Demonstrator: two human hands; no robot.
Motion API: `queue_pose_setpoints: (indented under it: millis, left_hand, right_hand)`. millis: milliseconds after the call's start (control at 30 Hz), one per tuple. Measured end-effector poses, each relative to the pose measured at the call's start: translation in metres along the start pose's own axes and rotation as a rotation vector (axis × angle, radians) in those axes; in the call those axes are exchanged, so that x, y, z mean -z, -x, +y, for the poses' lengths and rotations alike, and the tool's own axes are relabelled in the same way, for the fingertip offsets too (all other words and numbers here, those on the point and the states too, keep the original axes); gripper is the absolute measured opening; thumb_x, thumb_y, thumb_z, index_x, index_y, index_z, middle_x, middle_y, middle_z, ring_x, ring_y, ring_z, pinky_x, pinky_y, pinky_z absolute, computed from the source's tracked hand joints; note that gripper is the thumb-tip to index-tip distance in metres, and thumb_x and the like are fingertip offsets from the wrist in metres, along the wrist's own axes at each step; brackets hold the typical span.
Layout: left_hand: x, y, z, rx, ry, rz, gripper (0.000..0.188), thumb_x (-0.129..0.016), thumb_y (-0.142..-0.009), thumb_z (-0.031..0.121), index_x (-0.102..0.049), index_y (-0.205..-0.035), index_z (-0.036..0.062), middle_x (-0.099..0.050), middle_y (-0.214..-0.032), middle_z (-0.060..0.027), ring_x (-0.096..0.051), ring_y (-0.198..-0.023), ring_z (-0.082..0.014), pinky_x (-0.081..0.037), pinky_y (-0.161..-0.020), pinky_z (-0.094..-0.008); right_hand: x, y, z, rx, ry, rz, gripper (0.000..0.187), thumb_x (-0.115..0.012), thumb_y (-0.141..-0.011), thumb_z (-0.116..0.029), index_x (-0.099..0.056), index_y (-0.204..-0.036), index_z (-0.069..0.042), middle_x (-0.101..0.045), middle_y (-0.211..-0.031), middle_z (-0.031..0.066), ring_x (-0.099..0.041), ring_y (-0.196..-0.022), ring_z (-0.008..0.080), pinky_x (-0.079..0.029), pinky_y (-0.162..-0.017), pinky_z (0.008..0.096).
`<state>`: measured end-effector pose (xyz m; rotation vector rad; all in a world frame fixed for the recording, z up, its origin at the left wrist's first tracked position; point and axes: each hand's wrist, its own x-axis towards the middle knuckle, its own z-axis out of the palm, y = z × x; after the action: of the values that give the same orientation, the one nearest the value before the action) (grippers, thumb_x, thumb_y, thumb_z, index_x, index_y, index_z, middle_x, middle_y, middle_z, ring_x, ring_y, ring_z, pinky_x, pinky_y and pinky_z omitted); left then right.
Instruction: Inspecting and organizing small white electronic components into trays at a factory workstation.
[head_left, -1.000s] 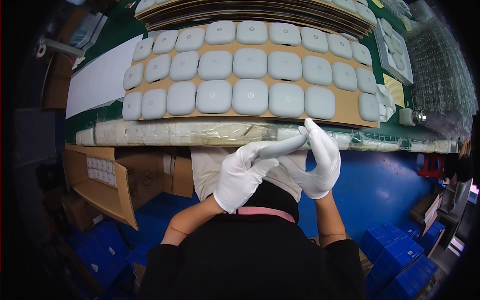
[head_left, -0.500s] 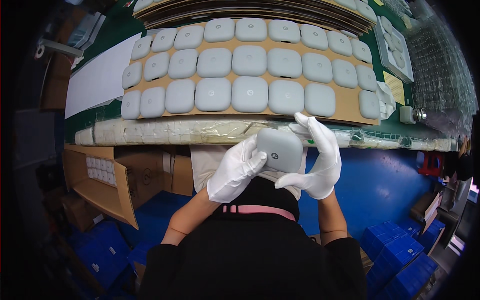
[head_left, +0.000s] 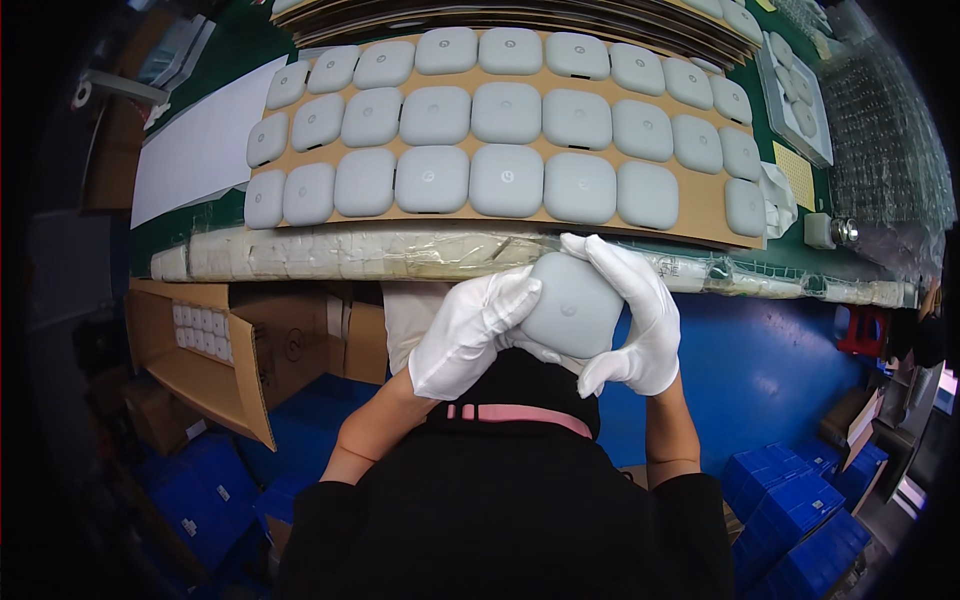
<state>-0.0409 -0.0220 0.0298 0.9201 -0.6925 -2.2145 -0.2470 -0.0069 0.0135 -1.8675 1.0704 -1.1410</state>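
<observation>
A light-grey rounded-square plastic device (head_left: pixel 573 312) with a small round mark on its face is held in front of my body, just off the table edge. My left hand (head_left: pixel 468 335), in a white glove, grips its left side with the thumb on top and the other fingers underneath. In a matching glove, my right hand (head_left: pixel 645 318) curves round the right side, fingertips by the far corner and thumb by the near edge. Beyond, rows of similar grey devices (head_left: pixel 507 181) lie on a brown cardboard sheet (head_left: pixel 698 205), with one gap in the nearest row at the right.
A padded, tape-wrapped edge (head_left: pixel 360 255) runs along the green table. More loaded sheets are stacked behind. White paper (head_left: pixel 200 150) lies left; a tray (head_left: pixel 800 110) and bubble wrap (head_left: pixel 885 150) sit right. An open carton (head_left: pixel 205 385) stands lower left, blue boxes (head_left: pixel 790 490) lower right.
The device has turned slightly and tipped, its face now paler. My left thumb has shifted up to its upper left edge, and my right hand has closed in round its right side.
</observation>
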Motion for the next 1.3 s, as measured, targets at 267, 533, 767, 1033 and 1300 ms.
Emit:
queue_pose_setpoints:
  millis: [267, 533, 767, 1033, 1300]
  left_hand:
    - [-0.001, 0.0, 0.006, 0.001, -0.175, 0.066, 0.045, -0.055, -0.099, 0.03, -0.056, -0.123, -0.0085, -0.065, -0.104, -0.0155, -0.065, -0.082, -0.0163, -0.057, -0.071, -0.0241]
    - [-0.006, -0.001, 0.015, 0.078, -0.062, -0.064, 0.047, -0.056, -0.099, 0.03, -0.056, -0.124, -0.0096, -0.066, -0.103, -0.0168, -0.064, -0.085, -0.0164, -0.057, -0.073, -0.026]
    - [-0.008, 0.004, 0.015, 0.071, -0.079, 0.012, 0.044, -0.061, -0.097, 0.024, -0.056, -0.126, -0.0081, -0.067, -0.101, -0.0141, -0.064, -0.086, -0.0158, -0.056, -0.076, -0.0256]
    - [-0.008, 0.005, 0.018, 0.013, -0.515, 0.028, 0.042, -0.068, -0.091, 0.015, -0.057, -0.126, -0.0066, -0.068, -0.102, -0.0138, -0.064, -0.082, -0.0147, -0.056, -0.074, -0.0241]
    - [-0.009, 0.007, 0.029, 0.124, -0.305, -0.031, 0.037, -0.063, -0.095, 0.019, -0.061, -0.121, -0.007, -0.07, -0.093, -0.0153, -0.065, -0.068, -0.0171, -0.057, -0.064, -0.0241]
  right_hand:
    - [0.012, -0.01, -0.005, 0.049, 0.116, -0.141, 0.104, -0.082, -0.049, -0.056, -0.053, -0.137, -0.009, -0.054, -0.139, 0.0123, -0.055, -0.122, 0.0277, -0.041, -0.102, 0.0402]
    - [0.015, -0.017, -0.018, 0.015, 0.199, -0.244, 0.102, -0.086, -0.048, -0.057, -0.055, -0.134, -0.011, -0.055, -0.128, 0.0143, -0.055, -0.111, 0.0293, -0.044, -0.095, 0.0404]
    - [0.008, -0.013, -0.009, 0.057, 0.182, -0.174, 0.105, -0.088, -0.047, -0.059, -0.054, -0.135, -0.013, -0.054, -0.118, 0.0132, -0.054, -0.103, 0.0291, -0.045, -0.091, 0.0409]
    - [0.003, -0.012, -0.014, 0.035, 0.213, -0.114, 0.104, -0.086, -0.048, -0.061, -0.055, -0.135, -0.013, -0.054, -0.117, 0.0118, -0.055, -0.104, 0.0276, -0.044, -0.093, 0.0404]
    - [0.004, -0.018, -0.016, 0.11, 0.29, -0.18, 0.106, -0.08, -0.051, -0.068, -0.052, -0.137, -0.012, -0.055, -0.12, 0.0121, -0.055, -0.104, 0.0272, -0.043, -0.096, 0.0413]
